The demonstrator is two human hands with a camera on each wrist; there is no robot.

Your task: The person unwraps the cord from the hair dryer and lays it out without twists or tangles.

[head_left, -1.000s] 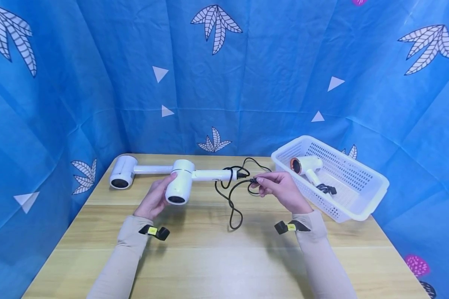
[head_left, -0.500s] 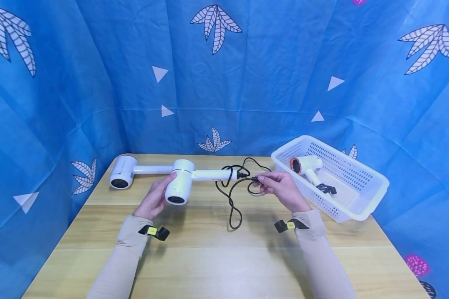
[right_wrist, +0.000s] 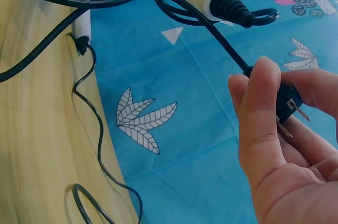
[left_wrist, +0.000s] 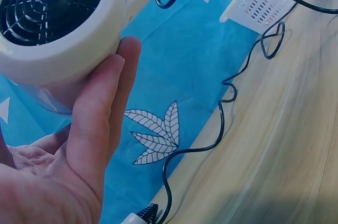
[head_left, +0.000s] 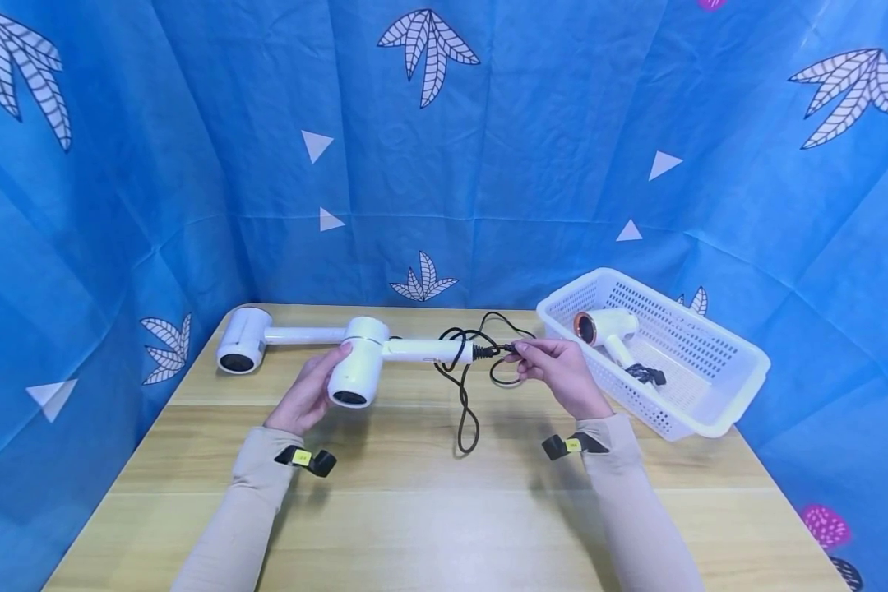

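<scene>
My left hand grips a white hair dryer by its head, thumb on the near side. The left wrist view shows fingers against the casing below the black grille. Its handle points right, with the black cord looped round the end and hanging in a twisted loop. My right hand pinches the cord's black plug between thumb and fingers, close to the handle's end; the metal prongs show in the right wrist view.
A second white hair dryer lies at the table's back left, its thin cord running along the back. On the right stands a white perforated basket with a third hair dryer, its cord bundled. Blue curtains surround the wooden table.
The held hair dryer has shifted slightly right. The plug has moved a little up and right, and the cord's upper arc between handle and plug has drawn in.
</scene>
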